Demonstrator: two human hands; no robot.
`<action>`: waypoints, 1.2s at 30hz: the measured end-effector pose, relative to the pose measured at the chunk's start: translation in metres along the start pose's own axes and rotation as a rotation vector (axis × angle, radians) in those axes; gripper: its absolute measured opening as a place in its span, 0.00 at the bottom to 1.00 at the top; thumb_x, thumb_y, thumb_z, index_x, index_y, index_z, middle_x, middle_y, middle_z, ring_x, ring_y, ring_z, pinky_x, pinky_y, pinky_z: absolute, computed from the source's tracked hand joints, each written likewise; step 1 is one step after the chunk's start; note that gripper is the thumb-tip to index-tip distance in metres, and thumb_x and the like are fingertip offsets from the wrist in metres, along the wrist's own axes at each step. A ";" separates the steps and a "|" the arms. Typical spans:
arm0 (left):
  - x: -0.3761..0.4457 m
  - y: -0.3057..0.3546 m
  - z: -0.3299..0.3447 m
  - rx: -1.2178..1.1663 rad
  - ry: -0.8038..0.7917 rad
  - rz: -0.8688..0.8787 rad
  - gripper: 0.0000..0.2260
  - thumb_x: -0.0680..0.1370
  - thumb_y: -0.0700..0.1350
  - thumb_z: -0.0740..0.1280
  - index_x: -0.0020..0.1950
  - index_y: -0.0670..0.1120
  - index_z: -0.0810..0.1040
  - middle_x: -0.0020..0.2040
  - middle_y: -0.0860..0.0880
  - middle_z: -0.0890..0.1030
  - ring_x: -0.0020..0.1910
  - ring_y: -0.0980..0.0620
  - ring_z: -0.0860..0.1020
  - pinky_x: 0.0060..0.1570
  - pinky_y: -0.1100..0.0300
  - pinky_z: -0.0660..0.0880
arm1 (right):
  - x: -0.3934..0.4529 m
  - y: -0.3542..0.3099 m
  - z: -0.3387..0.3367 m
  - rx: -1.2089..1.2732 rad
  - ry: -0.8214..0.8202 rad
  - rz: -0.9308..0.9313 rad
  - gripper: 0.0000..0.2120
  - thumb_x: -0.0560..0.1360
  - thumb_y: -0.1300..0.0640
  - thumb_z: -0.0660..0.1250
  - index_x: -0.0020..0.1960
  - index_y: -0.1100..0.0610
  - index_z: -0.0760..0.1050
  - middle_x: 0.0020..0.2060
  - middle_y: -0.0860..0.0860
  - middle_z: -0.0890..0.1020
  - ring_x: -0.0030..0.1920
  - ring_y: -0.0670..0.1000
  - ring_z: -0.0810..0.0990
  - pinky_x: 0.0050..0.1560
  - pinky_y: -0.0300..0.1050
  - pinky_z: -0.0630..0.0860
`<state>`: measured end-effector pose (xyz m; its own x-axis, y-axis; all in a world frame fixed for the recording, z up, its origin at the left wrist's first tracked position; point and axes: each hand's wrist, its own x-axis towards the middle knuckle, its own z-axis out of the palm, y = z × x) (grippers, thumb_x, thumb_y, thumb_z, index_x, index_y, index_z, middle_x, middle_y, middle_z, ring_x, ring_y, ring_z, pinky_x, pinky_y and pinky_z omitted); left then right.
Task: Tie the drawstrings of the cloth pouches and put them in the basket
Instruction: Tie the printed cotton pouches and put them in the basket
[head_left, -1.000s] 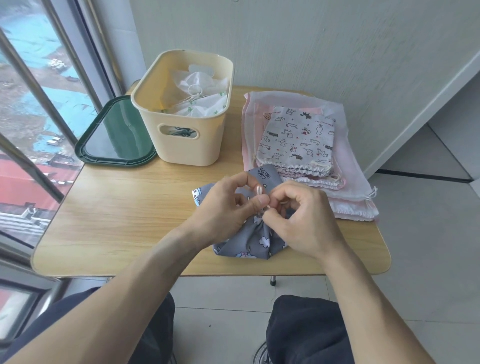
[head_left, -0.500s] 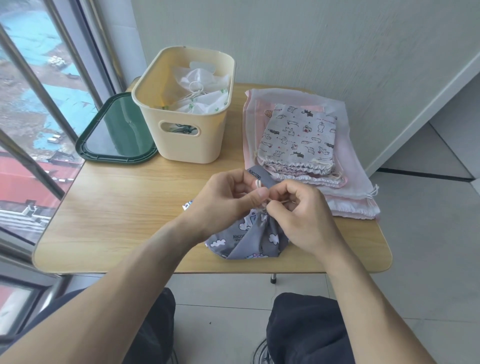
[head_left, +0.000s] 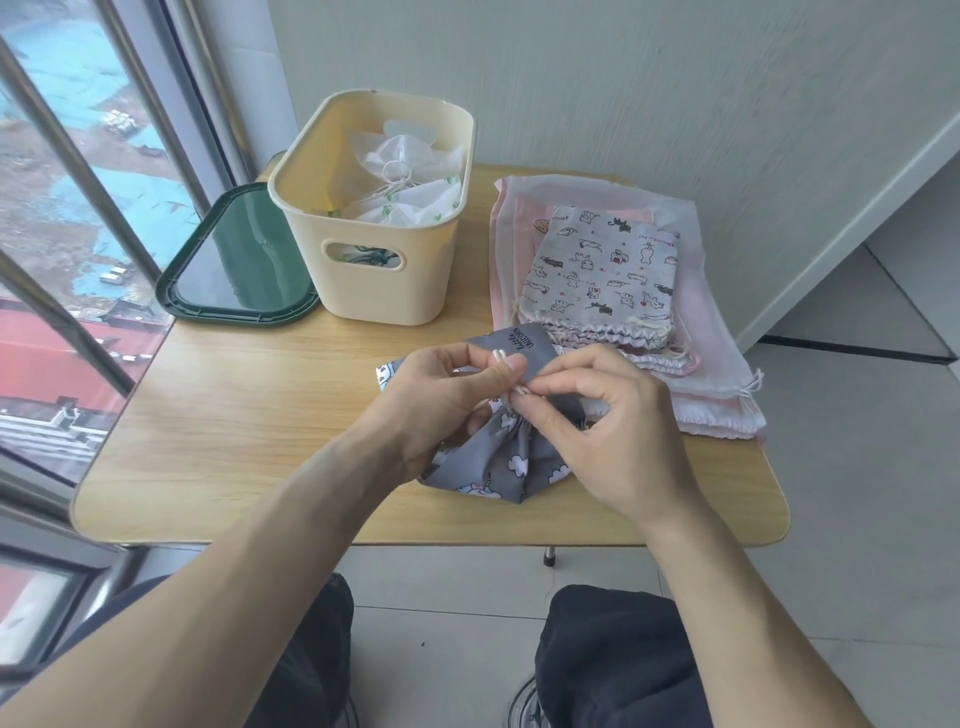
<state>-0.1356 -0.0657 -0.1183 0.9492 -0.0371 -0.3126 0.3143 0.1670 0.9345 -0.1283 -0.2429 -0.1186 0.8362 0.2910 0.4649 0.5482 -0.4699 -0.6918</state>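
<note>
A grey pouch with a white cloud print (head_left: 506, 462) lies gathered at the near middle of the wooden table (head_left: 218, 426). My left hand (head_left: 441, 395) pinches a loop of its white drawstring (head_left: 498, 357) above the gathered neck. My right hand (head_left: 602, 421) pinches the other end of the cord right beside it. A cream plastic basket (head_left: 374, 270) stands at the back, with white tied pouches (head_left: 405, 182) inside. To its right lies a stack of flat pouches, a cat-print one (head_left: 597, 270) on top of pink ones (head_left: 717, 400).
A dark green tray (head_left: 182, 296) overhangs the table's back left corner, by the window. The wall runs close behind the basket and the stack. My knees sit below the table's front edge.
Both hands have shifted slightly while working the cord; the left now holds a loop of drawstring raised above the pouch's neck. The pouch stays in the same spot.
</note>
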 end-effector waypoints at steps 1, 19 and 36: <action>0.000 -0.001 0.000 -0.006 0.017 -0.006 0.10 0.73 0.51 0.74 0.37 0.48 0.79 0.33 0.47 0.77 0.23 0.56 0.67 0.21 0.68 0.61 | 0.000 0.001 0.000 -0.013 -0.004 -0.017 0.04 0.72 0.57 0.78 0.44 0.58 0.86 0.43 0.49 0.82 0.45 0.46 0.82 0.47 0.35 0.76; 0.017 -0.012 -0.002 0.395 0.296 0.082 0.14 0.77 0.50 0.71 0.37 0.43 0.76 0.30 0.45 0.82 0.24 0.51 0.75 0.27 0.64 0.71 | -0.004 -0.001 -0.001 -0.330 -0.530 0.184 0.09 0.80 0.54 0.64 0.42 0.53 0.76 0.45 0.46 0.75 0.53 0.47 0.69 0.52 0.37 0.66; 0.029 -0.013 -0.010 0.581 0.444 0.127 0.11 0.75 0.45 0.71 0.36 0.40 0.76 0.31 0.47 0.78 0.30 0.50 0.72 0.33 0.61 0.67 | -0.012 -0.017 0.017 -0.353 -0.632 -0.006 0.15 0.75 0.59 0.59 0.31 0.53 0.61 0.32 0.44 0.66 0.40 0.49 0.65 0.40 0.40 0.59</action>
<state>-0.1124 -0.0593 -0.1408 0.9211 0.3700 -0.1209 0.2783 -0.4088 0.8691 -0.1476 -0.2244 -0.1213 0.7419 0.6704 -0.0139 0.6038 -0.6769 -0.4209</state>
